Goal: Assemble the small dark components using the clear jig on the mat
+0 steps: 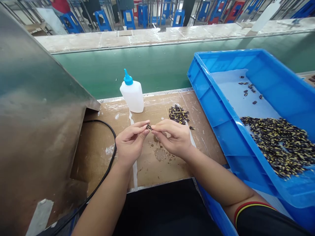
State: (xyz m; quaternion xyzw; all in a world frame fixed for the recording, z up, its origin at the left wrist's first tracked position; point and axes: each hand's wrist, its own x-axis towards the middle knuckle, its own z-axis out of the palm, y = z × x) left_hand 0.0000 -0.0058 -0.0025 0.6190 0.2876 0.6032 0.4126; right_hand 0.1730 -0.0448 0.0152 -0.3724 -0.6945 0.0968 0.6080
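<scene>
Between my fingertips, above the cardboard-covered bench, is a small dark part [148,126], too small to name closely. My left hand [130,141] pinches it from the left with thumb and forefinger. From the other side my right hand [173,136] pinches the same part, the two hands' fingertips almost meeting. Behind my right hand lies a pile of small black-and-yellow pieces [178,113], a few of them loose at its edge. A white squeeze bottle [133,98] with a blue nozzle cap stands upright just beyond my left hand.
A large blue crate [209,95] on the right holds many black-and-yellow pieces. A metal housing [36,105] rises at left, with a black cable [114,144] curving past my left forearm. Beyond the cardboard [157,170] runs a green belt [157,65]. Blue stools [129,19] stand farther back.
</scene>
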